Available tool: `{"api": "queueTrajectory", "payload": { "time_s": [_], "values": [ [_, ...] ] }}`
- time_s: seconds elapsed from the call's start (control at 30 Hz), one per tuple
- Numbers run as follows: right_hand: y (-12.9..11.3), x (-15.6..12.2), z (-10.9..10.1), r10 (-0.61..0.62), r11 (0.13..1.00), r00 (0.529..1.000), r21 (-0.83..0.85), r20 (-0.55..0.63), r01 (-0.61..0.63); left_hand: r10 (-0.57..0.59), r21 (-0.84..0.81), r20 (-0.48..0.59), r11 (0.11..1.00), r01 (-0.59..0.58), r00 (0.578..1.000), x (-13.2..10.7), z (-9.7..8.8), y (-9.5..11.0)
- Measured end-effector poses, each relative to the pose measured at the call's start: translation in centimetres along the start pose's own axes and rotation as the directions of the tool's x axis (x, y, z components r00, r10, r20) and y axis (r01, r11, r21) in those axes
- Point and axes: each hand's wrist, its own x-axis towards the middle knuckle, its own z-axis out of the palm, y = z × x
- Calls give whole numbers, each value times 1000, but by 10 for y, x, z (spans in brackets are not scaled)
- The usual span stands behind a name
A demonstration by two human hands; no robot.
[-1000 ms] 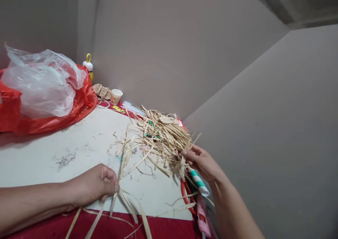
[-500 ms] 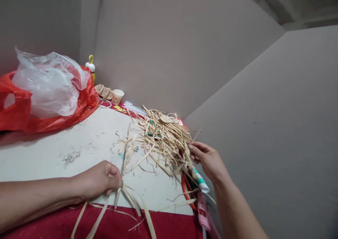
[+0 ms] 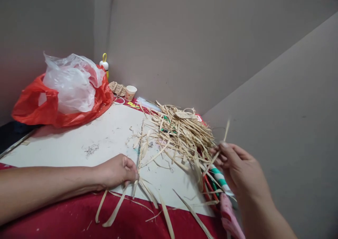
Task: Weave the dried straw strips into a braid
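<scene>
Near the front edge of the white board point(image 3: 113, 137), my left hand point(image 3: 120, 170) pinches the lower end of a narrow straw braid point(image 3: 141, 152). Loose flat straw ends fan out below those fingers over the red cloth point(image 3: 79, 214). My right hand point(image 3: 237, 165) is closed on a single dry straw strip point(image 3: 225, 131), held beside the pile of straw point(image 3: 185, 130). One end of that strip points up and looks blurred; the other slants down toward the pile.
A red plastic bag point(image 3: 66, 117) with clear plastic in it stands at the left. Along the back are a bottle point(image 3: 104, 64), a woven straw sole point(image 3: 117, 88) and a paper cup point(image 3: 130, 93). A pink glue gun point(image 3: 229, 214) and a green-white roll point(image 3: 220, 179) lie at the right edge.
My right hand has drawn away from the straw pile, with a strip now in its fingers. My left hand keeps its pinch on the braid. The whole view has shifted.
</scene>
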Motion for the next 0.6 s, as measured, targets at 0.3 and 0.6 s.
{"api": "queueTrajectory", "payload": {
  "time_s": [0.3,0.6],
  "values": [
    [6,-131,64,530,834,586,-250,612,-493,-18,-42,29,999,19,999,-2,1,-1],
    [34,-157,90,550,835,648,-345,527,-428,-5,-55,40,998,7,999,-5,3,2]
  ]
}}
